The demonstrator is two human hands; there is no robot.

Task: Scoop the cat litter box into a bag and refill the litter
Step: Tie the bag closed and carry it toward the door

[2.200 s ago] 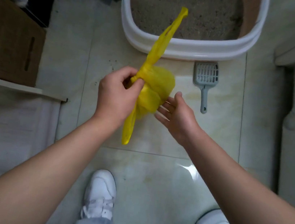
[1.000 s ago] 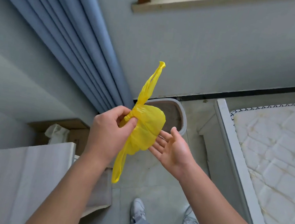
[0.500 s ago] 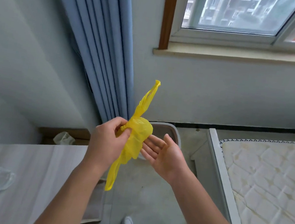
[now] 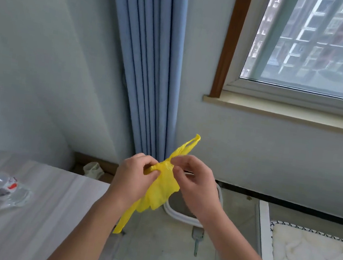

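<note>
Looks like bag prep: left hand (image 4: 132, 179) and right hand (image 4: 197, 184) fingers both clamped on the bunched top of the thin yellow plastic bag (image 4: 160, 192), mid-air over the white litter box (image 4: 178, 218) and grey scoop (image 4: 197, 238); next, pull the mouth open.

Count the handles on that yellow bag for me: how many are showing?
2. One handle sticks up above the right hand; the other hangs below the left hand. Both hands pinch the yellow bag.
</note>
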